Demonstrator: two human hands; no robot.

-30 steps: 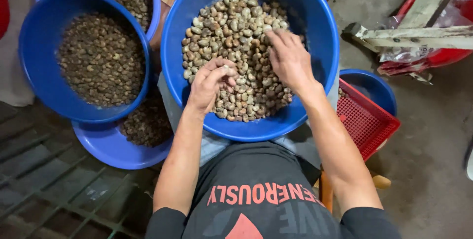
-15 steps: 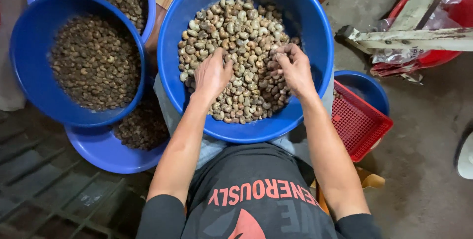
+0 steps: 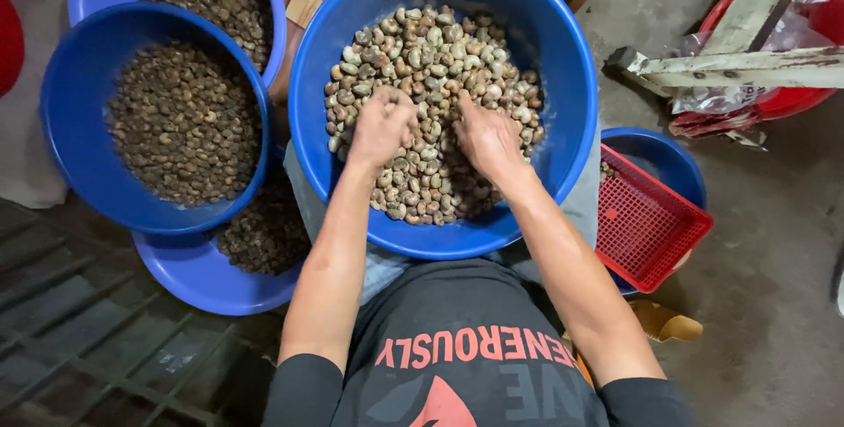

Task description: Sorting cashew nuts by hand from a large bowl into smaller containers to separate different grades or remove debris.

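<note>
Concrete floor below; left hand and right hand dig curled into nuts, grip contents unclear.

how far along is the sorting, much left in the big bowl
Looks done: three blue basins at the left hold dark brown pieces, the nearest basin well filled. In hand: left hand and right hand both dig into the pale nuts in the big blue bowl. Left: that bowl is still thickly covered, so probably a good deal remains.
</note>
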